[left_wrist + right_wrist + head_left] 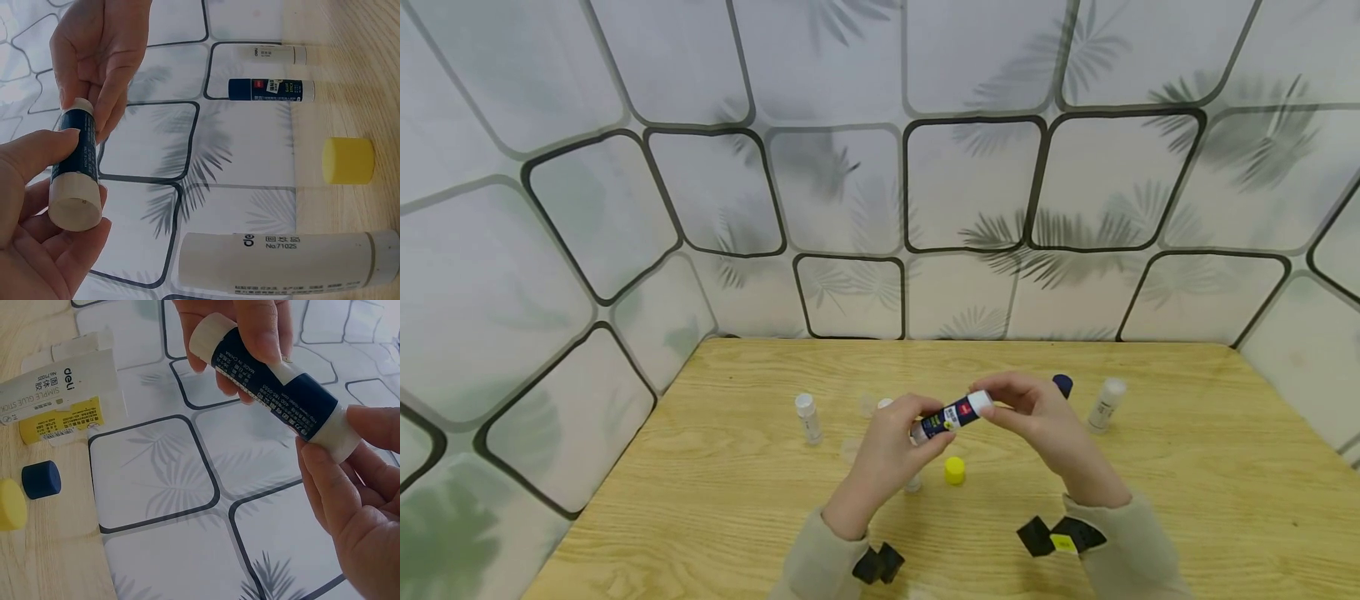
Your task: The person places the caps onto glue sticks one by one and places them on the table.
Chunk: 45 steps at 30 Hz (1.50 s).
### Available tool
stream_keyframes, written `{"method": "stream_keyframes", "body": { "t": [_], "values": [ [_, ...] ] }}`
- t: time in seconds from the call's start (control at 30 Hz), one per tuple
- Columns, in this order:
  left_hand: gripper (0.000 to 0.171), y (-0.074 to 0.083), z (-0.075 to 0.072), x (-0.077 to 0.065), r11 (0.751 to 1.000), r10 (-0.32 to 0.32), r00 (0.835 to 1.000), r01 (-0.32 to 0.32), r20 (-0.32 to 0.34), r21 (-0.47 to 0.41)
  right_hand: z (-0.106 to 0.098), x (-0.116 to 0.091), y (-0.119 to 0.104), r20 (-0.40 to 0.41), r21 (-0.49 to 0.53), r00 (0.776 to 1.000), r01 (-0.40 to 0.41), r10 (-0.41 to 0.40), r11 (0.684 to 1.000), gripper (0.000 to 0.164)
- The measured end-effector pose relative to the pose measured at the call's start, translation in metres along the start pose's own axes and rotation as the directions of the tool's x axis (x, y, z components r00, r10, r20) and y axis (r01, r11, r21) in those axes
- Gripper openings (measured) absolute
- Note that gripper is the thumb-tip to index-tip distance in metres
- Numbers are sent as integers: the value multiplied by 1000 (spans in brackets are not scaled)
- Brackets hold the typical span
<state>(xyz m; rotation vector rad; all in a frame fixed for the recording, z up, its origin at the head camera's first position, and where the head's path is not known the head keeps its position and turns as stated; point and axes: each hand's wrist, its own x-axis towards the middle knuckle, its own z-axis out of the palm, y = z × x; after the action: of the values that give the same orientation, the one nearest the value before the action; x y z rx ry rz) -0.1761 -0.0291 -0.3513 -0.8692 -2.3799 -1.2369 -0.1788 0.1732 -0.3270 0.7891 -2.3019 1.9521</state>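
Observation:
A glue stick (957,416) with a navy label and white ends is held tilted above the table between both hands. My left hand (891,442) grips its body, thumb across the label. With fingertips and thumb, my right hand (1041,421) pinches the white end at the other side. The left wrist view shows the round, recessed base (75,205) of the stick near the left fingers. Below the hands, a yellow cap (955,471) stands on the table. A navy cap (41,479) shows near the yellow one in the right wrist view.
On the wooden table (700,517), a white glue stick (808,418) stands at left and another white one (1107,406) at right. A navy-capped glue stick (272,89) stands behind the right hand. A yellow-labelled tube (62,422) is partly hidden. Patterned cloth (850,200) surrounds the table.

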Motion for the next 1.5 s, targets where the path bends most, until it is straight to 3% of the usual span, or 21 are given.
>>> {"method": "stream_keyframes", "body": {
  "t": [0.2, 0.43, 0.63, 0.87, 1.03, 1.23, 1.4, 1.5],
  "values": [
    [25, -2, -1, 0, 999, 5, 1000, -4, -25, 39, 1, 2, 2, -2, -9, 1000, -31, 31, 999, 29],
    [24, -5, -6, 1, 995, 55, 995, -48, -83, 86, 3, 4, 6, -54, -27, 998, -36, 35, 999, 31],
    [25, -9, -15, 1, 996, 27, 989, -15, -143, 88, 4, 9, 14, -65, -36, 997, -37, 35, 999, 30],
    [25, -11, -27, 2, 996, 1, 981, 16, -192, 85, 8, 16, 21, -72, -207, 994, -92, 79, 974, 28],
    [25, -12, -36, 3, 997, -11, 973, 28, -230, 73, 16, 34, 30, -18, -415, 997, -77, 77, 907, 26],
    [25, -13, -38, 3, 998, 0, 972, 15, -237, 63, 29, 58, 45, 163, -652, 979, 14, 122, 758, 25],
    [24, -14, -37, 3, 998, 16, 969, 0, -247, 64, 43, 72, 55, 229, -752, 955, 52, 187, 657, 29],
    [24, -14, -38, 3, 998, 23, 968, -6, -249, 67, 52, 78, 59, 235, -784, 942, 38, 240, 620, 27]
  ]
}}
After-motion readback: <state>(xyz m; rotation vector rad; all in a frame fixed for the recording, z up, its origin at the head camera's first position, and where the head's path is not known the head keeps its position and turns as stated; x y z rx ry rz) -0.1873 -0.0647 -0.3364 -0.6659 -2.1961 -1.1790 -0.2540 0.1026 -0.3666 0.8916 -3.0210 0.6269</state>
